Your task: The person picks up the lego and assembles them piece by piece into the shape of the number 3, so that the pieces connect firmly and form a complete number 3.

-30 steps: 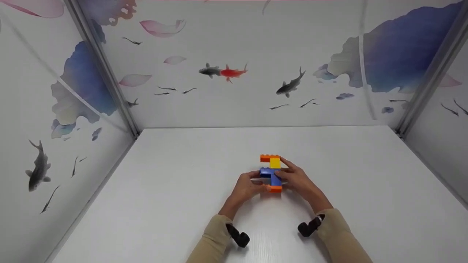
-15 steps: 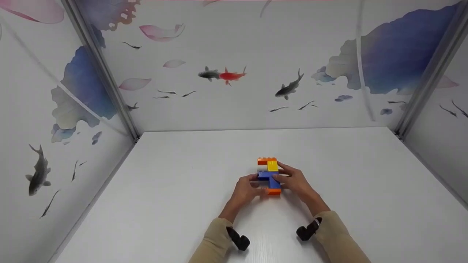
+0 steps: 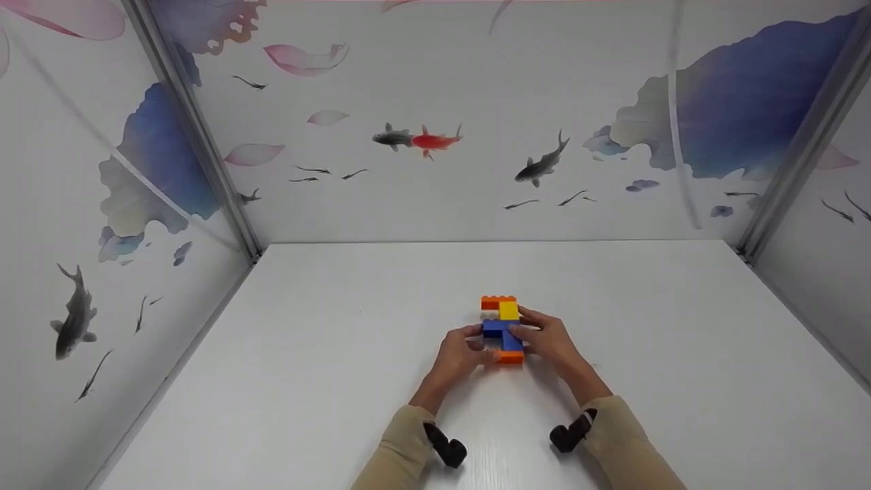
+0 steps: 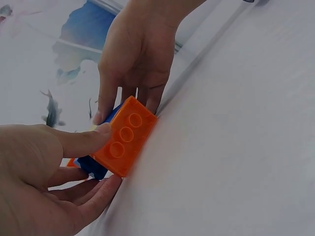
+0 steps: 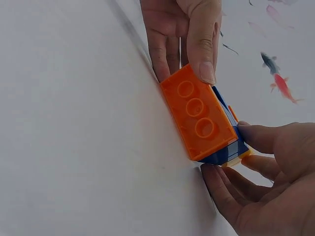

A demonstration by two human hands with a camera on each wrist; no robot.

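Note:
Both hands hold one assembly of toy building bricks over the middle of the white table. From its far end it runs through an orange brick [image 3: 498, 301], a yellow brick [image 3: 508, 311], two blue bricks [image 3: 512, 340] and a near orange brick [image 3: 510, 357]. My left hand [image 3: 457, 354] pinches the left side, its thumb on the near orange brick and fingertips by the blue one. My right hand [image 3: 552, 340] grips the right side, thumb on the blue bricks and fingers along the yellow. In the left wrist view, the orange brick's hollow underside [image 4: 126, 133] with round tubes faces the camera.
The white table [image 3: 306, 354] spreads around the hands. A printed back wall [image 3: 463, 184] with fish and petals rises behind it, with side walls at left and right. Black wrist cameras [image 3: 446, 446] hang below both sleeves.
The head view has shifted slightly. The bricks and both hands keep nearly the same position, and both hands still hold the assembly.

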